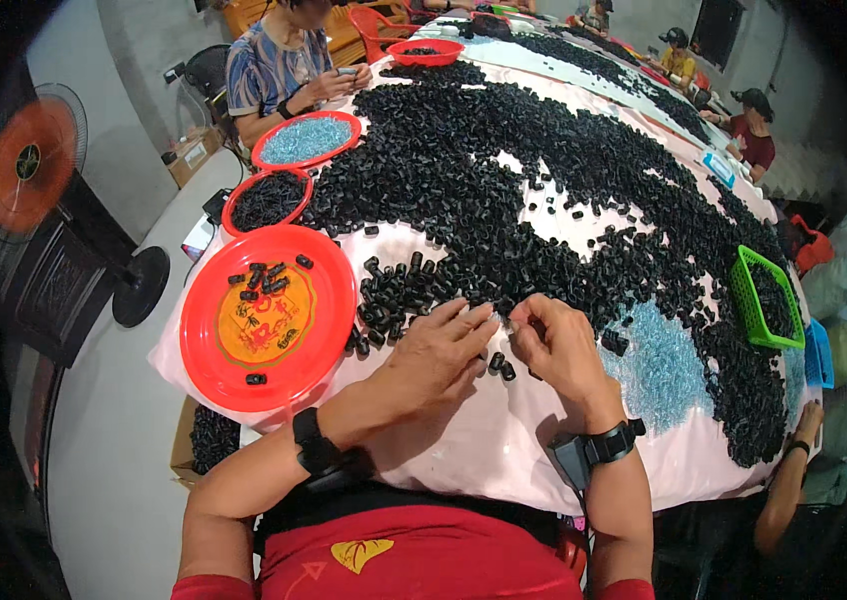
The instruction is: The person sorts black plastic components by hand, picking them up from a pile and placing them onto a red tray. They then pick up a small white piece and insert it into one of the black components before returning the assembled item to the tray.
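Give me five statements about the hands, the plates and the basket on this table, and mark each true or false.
1. Both hands, left hand and right hand, rest on the table among small black plastic cylinders. True.
2. The nearest round red plastic plate is heaped full. False: it holds only a few black pieces.
3. The green plastic mesh basket lies to the person's right. True.
4. A farther red plate holds pale blue pieces. True.
5. The floor fan has blue blades. False: they are orange.

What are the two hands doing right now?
Left hand: open, fingers spread flat on small black plastic tubes.
Right hand: fingers curled; whether it holds a piece cannot be told.
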`<state>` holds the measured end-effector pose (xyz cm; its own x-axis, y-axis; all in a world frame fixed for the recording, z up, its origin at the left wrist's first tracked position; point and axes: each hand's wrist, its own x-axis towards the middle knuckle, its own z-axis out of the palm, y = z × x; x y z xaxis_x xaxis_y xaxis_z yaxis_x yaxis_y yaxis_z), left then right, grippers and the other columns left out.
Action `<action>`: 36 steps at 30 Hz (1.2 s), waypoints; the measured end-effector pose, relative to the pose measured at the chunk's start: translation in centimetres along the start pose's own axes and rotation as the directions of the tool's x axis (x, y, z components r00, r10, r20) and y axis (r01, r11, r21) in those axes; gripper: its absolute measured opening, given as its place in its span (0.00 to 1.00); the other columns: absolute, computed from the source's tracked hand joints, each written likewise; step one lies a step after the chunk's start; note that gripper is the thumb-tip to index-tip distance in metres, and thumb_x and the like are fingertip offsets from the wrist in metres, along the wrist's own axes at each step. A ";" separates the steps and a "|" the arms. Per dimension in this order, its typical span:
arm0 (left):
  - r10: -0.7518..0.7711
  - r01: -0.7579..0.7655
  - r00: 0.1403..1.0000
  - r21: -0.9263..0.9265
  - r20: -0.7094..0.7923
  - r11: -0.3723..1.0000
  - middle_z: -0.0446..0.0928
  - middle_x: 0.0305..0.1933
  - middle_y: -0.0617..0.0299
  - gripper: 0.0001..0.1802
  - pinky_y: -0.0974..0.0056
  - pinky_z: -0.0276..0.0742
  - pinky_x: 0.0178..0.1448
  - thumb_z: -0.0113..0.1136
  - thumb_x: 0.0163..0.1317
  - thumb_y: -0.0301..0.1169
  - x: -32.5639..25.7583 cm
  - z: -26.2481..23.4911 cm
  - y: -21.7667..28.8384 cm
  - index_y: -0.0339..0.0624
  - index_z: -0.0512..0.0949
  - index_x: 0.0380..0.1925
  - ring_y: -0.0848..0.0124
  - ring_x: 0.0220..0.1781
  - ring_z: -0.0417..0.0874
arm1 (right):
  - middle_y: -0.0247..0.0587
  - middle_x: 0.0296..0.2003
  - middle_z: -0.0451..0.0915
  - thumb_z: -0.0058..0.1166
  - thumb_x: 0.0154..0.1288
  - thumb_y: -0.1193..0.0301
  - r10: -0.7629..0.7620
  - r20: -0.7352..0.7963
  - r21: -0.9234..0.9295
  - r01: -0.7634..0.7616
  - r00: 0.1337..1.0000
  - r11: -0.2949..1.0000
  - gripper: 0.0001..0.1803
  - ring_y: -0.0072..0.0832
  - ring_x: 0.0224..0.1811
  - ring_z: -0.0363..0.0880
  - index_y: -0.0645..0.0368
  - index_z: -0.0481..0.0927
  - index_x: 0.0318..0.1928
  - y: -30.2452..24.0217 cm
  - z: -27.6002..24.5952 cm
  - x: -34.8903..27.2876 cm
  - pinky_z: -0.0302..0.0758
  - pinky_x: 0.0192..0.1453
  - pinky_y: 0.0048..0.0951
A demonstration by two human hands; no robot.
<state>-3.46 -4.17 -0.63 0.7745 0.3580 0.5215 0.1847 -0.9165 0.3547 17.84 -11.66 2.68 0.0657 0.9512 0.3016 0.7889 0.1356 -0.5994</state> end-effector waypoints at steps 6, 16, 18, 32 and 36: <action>-0.071 0.067 0.975 0.028 0.209 0.997 0.75 0.67 0.48 0.25 0.47 0.71 0.71 0.66 0.62 0.33 -0.8 -1.4 0.4 0.38 0.78 0.59 0.42 0.69 0.72 | 0.47 0.28 0.81 0.58 0.65 0.72 0.056 -0.078 0.040 -0.053 0.995 0.998 0.04 0.46 0.34 0.81 0.59 0.81 0.37 0.4 0.1 -0.1 0.76 0.40 0.45; -0.169 0.175 0.984 -0.142 0.049 0.974 0.78 0.64 0.45 0.19 0.49 0.69 0.74 0.66 0.65 0.29 -4.2 -2.8 0.0 0.37 0.82 0.55 0.48 0.70 0.75 | 0.45 0.27 0.80 0.60 0.66 0.70 0.025 -0.102 -0.017 -0.027 0.994 1.000 0.05 0.42 0.31 0.80 0.57 0.83 0.39 0.5 0.4 -0.3 0.75 0.38 0.42; -0.146 0.150 0.988 -0.135 0.043 0.979 0.79 0.64 0.45 0.19 0.49 0.69 0.74 0.66 0.65 0.29 -4.4 -2.7 0.0 0.36 0.82 0.56 0.48 0.70 0.75 | 0.44 0.26 0.79 0.60 0.66 0.70 0.049 -0.105 -0.030 -0.053 0.993 0.998 0.05 0.42 0.30 0.80 0.57 0.83 0.39 0.6 0.4 -0.4 0.75 0.37 0.42; -0.139 0.141 0.990 -0.160 0.028 0.977 0.80 0.62 0.44 0.18 0.49 0.70 0.73 0.65 0.65 0.28 -4.5 -2.7 0.4 0.35 0.82 0.54 0.48 0.68 0.77 | 0.46 0.28 0.81 0.61 0.64 0.71 0.003 -0.114 -0.052 -0.009 0.993 0.999 0.07 0.37 0.29 0.80 0.62 0.84 0.39 0.6 0.4 -0.3 0.74 0.35 0.36; -0.154 0.161 0.987 -0.201 0.052 0.966 0.79 0.62 0.43 0.18 0.49 0.71 0.72 0.65 0.65 0.28 -4.4 -2.7 0.3 0.34 0.82 0.54 0.48 0.68 0.76 | 0.44 0.28 0.80 0.61 0.65 0.70 0.039 -0.095 -0.047 -0.043 0.995 0.998 0.06 0.41 0.31 0.80 0.58 0.84 0.39 0.4 0.3 -0.3 0.75 0.37 0.41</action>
<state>-8.44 -5.52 -0.71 0.7673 0.4848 0.4197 0.1817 -0.7921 0.5827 17.95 -11.85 2.11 0.1537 0.9252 0.3468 0.8134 0.0808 -0.5761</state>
